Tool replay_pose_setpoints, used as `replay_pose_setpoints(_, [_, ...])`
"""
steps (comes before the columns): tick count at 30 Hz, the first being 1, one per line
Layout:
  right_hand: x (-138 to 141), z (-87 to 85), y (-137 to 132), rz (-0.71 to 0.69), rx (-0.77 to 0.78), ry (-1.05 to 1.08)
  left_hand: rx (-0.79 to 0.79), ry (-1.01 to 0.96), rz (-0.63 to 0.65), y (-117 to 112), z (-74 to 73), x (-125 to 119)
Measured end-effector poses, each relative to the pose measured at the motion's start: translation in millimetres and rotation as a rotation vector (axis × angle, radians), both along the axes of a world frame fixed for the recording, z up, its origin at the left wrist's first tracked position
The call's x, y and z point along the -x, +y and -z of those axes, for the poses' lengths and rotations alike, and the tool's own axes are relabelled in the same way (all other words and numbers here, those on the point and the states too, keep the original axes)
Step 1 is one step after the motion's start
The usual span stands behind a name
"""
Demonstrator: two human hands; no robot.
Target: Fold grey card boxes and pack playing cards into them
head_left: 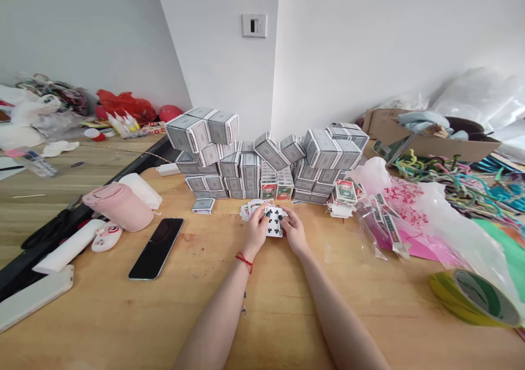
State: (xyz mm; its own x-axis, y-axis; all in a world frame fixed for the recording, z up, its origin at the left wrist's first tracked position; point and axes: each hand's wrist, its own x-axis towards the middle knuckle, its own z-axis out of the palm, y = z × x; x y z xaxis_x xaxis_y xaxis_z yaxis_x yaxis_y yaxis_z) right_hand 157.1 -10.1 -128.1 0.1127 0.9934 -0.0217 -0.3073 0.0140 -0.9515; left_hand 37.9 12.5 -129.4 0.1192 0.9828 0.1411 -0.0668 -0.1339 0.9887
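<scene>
A six of clubs playing card [274, 225] faces me just above the table, with its two sides between my hands. My left hand [258, 226] grips its left edge, thumb on the face; a red string bracelet circles that wrist. On the other edge, my right hand [292, 230] pinches the card in the same way. Whether more cards lie behind it I cannot tell. Loose playing cards [246, 210] lie face up just beyond my left hand. Behind them stand grey patterned blocks [238, 167] in stacks, and red and green card boxes [268, 191] in the middle.
On the left lie a black phone [156, 249], a pink cup [123, 206] and a white roll [71, 247]. To the right are card boxes [345, 192], empty card packaging [388, 225], a plastic bag [435, 211] and a yellow tape roll [473, 299]. A wall [229, 74] rises behind.
</scene>
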Motion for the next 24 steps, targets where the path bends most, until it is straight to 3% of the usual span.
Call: replay_pose_setpoints(24, [-2,-1.1,0,-0.066,0.073,0.104,0.028,-0.059,0.024,3,10.4,-1])
